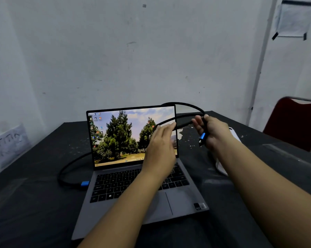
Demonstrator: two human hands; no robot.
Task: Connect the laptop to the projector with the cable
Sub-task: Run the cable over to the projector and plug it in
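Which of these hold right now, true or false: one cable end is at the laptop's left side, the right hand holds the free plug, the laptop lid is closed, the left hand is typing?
1. A blue plug of the black cable sits at the laptop's left edge. True.
2. The right hand holds the other blue plug. True.
3. The lid is closed. False: it is open, screen lit.
4. The left hand is typing. False: its fingers touch the cable above the keyboard.

hidden: white object (222, 169) on table mostly behind right forearm, identity unclear; cable (185, 105) run behind laptop screen (118, 136) | cut off: red chair (292, 122) at right edge | blurred: writing on paper (9, 144) at left, unreadable; desktop icons too small to tell
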